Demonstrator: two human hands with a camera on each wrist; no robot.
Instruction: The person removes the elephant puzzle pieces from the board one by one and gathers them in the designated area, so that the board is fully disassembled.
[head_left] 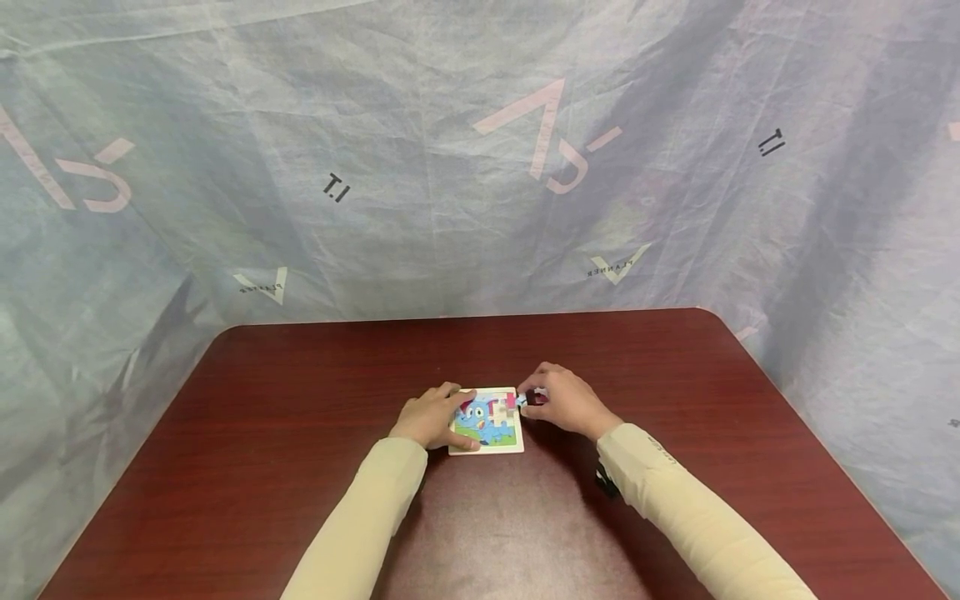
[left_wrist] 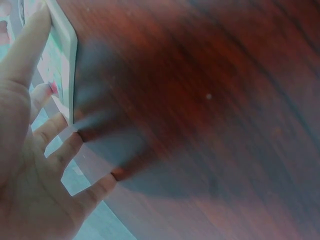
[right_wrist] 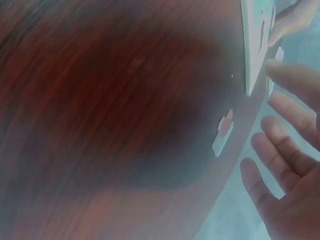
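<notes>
A square jigsaw puzzle (head_left: pixel 486 431) in a pale frame lies on the table, its picture showing a blue cartoon animal over green. My left hand (head_left: pixel 431 418) rests on its left side, thumb and index finger spread over the picture. In the left wrist view the other fingers stretch past the frame's corner (left_wrist: pixel 71 107). Just off the frame's right edge, my right hand (head_left: pixel 567 402) pinches a small blue-and-white puzzle piece (head_left: pixel 521 401) between thumb and index finger. The right wrist view shows that piece (right_wrist: pixel 271 80) edge-on, partly hidden by the fingertips.
Another puzzle piece (right_wrist: pixel 224 131) lies on the table near the right hand. A dark object (head_left: pixel 606 482) shows under the right sleeve. The reddish-brown table (head_left: pixel 315 375) ends at a grey cloth backdrop (head_left: pixel 427 208).
</notes>
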